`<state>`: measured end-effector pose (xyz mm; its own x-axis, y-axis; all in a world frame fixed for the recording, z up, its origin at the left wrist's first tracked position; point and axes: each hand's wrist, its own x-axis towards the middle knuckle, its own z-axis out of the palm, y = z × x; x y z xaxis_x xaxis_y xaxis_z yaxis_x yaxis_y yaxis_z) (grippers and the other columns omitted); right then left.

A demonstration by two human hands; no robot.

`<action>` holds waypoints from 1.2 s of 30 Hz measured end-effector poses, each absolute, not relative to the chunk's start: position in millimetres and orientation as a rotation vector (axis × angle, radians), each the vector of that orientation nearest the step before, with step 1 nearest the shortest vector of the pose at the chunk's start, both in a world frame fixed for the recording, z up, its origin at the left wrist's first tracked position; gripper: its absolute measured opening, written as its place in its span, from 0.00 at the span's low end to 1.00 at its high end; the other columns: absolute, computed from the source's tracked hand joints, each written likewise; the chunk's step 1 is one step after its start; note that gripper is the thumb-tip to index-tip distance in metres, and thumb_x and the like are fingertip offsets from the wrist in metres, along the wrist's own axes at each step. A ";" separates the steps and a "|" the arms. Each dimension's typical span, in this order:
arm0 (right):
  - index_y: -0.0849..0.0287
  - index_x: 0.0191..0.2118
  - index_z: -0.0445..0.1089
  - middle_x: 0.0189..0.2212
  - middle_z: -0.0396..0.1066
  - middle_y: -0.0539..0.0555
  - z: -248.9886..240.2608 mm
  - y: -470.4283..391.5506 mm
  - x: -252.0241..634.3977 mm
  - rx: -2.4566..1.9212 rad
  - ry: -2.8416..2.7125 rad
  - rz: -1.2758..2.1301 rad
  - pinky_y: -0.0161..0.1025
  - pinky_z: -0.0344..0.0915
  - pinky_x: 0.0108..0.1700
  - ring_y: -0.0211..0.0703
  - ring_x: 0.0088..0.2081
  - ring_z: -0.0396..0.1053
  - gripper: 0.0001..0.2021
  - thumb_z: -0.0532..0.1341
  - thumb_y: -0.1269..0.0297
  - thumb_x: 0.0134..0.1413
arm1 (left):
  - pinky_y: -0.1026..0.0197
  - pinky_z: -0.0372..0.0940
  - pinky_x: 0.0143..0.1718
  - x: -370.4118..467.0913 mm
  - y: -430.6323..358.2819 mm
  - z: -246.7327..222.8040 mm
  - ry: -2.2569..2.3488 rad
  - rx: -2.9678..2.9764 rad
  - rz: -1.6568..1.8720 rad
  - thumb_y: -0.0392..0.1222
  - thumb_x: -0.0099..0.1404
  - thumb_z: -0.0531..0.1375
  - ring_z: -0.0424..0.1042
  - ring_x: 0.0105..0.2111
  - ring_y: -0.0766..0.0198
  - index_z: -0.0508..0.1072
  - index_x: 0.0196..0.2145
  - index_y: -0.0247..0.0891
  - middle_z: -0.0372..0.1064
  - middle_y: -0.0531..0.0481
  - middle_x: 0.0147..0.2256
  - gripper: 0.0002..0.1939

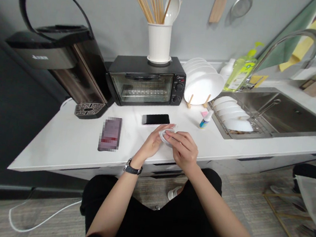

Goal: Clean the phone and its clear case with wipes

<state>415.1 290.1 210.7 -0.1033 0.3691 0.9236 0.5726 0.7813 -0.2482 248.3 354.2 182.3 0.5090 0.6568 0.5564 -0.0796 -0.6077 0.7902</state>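
Note:
Near the counter's front edge, my left hand (pixel 152 143) and my right hand (pixel 184 148) meet around a small, whitish, translucent item (pixel 165 136). The fingers of both hands are closed on it; its exact shape is hard to make out. A black watch is on my left wrist. Just behind my hands, a phone with a dark screen (pixel 156 119) lies flat on the white counter (pixel 71 142). A small white spray bottle with a blue and yellow label (pixel 205 120) stands upright to the right. A pixelated dark flat object (pixel 111 134) lies to the left.
A tall dark dispenser (pixel 86 71) stands at the left, beside a black toaster oven (pixel 147 82) carrying a utensil holder (pixel 159 41). White plates (pixel 204 87) stand in a rack. At the right are a green soap bottle (pixel 240 73) and a sink (pixel 291 112) with bowls and a faucet.

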 end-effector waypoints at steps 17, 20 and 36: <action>0.45 0.58 0.78 0.50 0.82 0.55 209.1 281.8 404.0 -0.895 -1.504 -0.038 0.53 0.78 0.50 0.49 0.49 0.79 0.22 0.59 0.77 0.68 | 0.42 0.57 0.71 248.3 353.5 182.2 0.460 1.992 1.145 0.71 0.73 0.45 0.64 0.68 0.46 0.67 0.70 0.43 0.65 0.36 0.67 0.41; 0.45 0.60 0.77 0.49 0.83 0.55 209.8 275.7 394.2 -0.785 -1.566 -0.085 0.51 0.79 0.46 0.49 0.46 0.79 0.24 0.59 0.78 0.67 | 0.42 0.59 0.70 247.9 352.2 184.6 0.482 1.953 1.118 0.66 0.76 0.47 0.67 0.65 0.47 0.66 0.71 0.44 0.65 0.37 0.67 0.35; 0.45 0.57 0.79 0.51 0.82 0.55 201.8 295.1 410.8 -0.919 -1.459 -0.049 0.55 0.77 0.51 0.50 0.50 0.79 0.20 0.58 0.74 0.70 | 0.42 0.57 0.71 248.1 356.7 179.1 0.528 2.006 1.162 0.73 0.72 0.42 0.66 0.67 0.46 0.71 0.67 0.40 0.68 0.34 0.66 0.44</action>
